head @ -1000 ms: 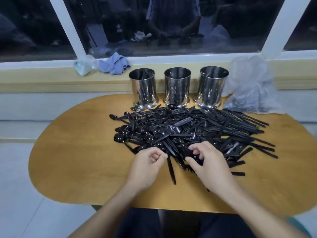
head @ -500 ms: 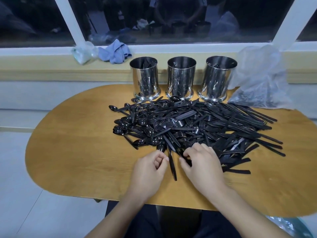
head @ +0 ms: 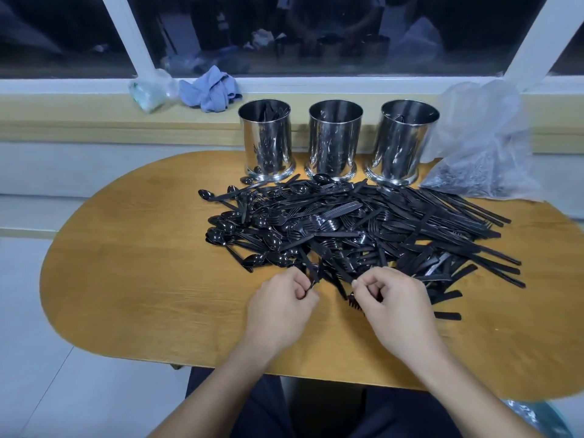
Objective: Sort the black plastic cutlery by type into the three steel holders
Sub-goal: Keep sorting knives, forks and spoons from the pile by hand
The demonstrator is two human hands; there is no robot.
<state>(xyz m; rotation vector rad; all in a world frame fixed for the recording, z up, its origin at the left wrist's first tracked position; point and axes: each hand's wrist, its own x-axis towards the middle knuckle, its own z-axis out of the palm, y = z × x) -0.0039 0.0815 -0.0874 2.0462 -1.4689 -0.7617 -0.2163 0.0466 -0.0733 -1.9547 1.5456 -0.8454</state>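
Note:
A large heap of black plastic cutlery [head: 357,229] covers the middle of the wooden table [head: 132,279]: spoons to the left, forks in the middle, knives to the right. Three steel holders stand in a row behind it: left holder [head: 267,143], middle holder [head: 333,143], right holder [head: 399,143], each with a few black pieces inside. At the heap's near edge my left hand [head: 281,308] pinches the end of a black piece [head: 313,275]. My right hand [head: 398,305] pinches a black fork [head: 354,303] whose tines point toward me.
A clear plastic bag [head: 483,147] holding more cutlery lies at the table's back right. A blue cloth [head: 208,90] and a crumpled clear bag [head: 151,91] sit on the window ledge. The table's front edge runs just under my wrists.
Both hands have drawn slightly back toward me at the heap's near edge. My right hand now pinches a fork, and my left hand has closed on the end of a piece.

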